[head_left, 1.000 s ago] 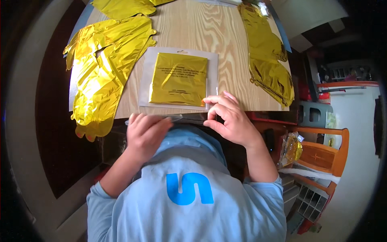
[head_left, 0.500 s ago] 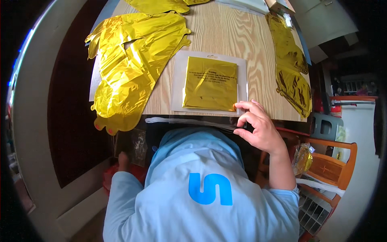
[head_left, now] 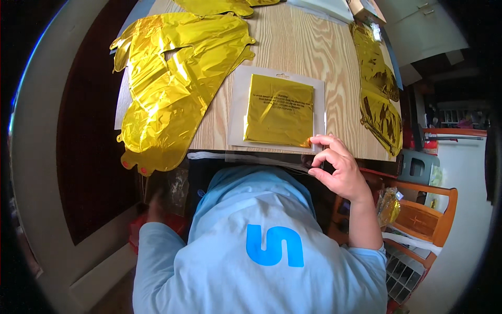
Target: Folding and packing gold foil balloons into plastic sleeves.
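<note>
A folded gold foil balloon [head_left: 280,118] lies flat in a clear bag with a pale backing card [head_left: 238,112], at the near edge of the table. My right hand [head_left: 340,170] is at the bag's near right corner. Its index fingertip touches the corner; the thumb and other fingers curl in by the clear flap [head_left: 251,158] that hangs past the table edge. My left hand [head_left: 156,204] is low at the left, below the table, dark and smeared, so its fingers cannot be made out. A large flat gold foil balloon [head_left: 180,89] lies left of the bag.
Another gold foil piece [head_left: 222,5] lies at the far edge, and a folded one [head_left: 379,89] along the right side. A cardboard box [head_left: 367,10] stands far right. A wooden chair [head_left: 418,212] is right of me, a red container [head_left: 167,222] low at the left.
The bagged balloon and my right hand have shifted slightly right together. My left hand has moved a little and is now blurred.
</note>
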A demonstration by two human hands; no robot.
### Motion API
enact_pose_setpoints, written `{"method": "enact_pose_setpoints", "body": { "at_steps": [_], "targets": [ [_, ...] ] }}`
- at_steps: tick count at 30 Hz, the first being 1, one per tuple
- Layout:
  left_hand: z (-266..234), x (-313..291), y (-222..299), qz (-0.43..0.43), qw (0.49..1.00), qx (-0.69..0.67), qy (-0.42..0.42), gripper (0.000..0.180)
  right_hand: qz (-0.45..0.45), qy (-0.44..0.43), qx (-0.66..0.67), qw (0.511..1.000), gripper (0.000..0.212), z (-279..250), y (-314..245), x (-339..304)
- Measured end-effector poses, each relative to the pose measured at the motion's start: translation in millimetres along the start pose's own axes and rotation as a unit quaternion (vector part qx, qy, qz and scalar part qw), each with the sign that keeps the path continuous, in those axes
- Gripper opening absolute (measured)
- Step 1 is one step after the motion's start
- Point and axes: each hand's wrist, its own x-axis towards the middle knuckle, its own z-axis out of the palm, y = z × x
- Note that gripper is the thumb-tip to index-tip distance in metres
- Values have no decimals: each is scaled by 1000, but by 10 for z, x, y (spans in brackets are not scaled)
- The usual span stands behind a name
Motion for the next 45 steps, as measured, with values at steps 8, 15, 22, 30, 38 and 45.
{"method": "enact_pose_setpoints", "body": {
  "at_steps": [8,15,22,30,38,45],
  "targets": [
    [-188,-299,1236,-269,669,-692,-22,64,-31,24,-40,998,24,14,-16,-73],
    [-1339,-1076,2873,96,947,179,-249,52,-62,94,-140,984,45,62,-24,-247],
    [-2504,-1946,4663,513,856,-29,-59,39,-86,107,-278,951,60,353,85,-217],
    [-2062,-1378,5193,694,710,-60,106,29,-152,202,-275,928,29,383,290,-176],
    [-2158,-1424,5277,576,805,-141,20,20,-14,219,-83,972,18,305,257,52],
    [-2113,-1492,5302,480,860,-133,109,41,76,206,-62,974,38,296,151,166]
  ]
}}
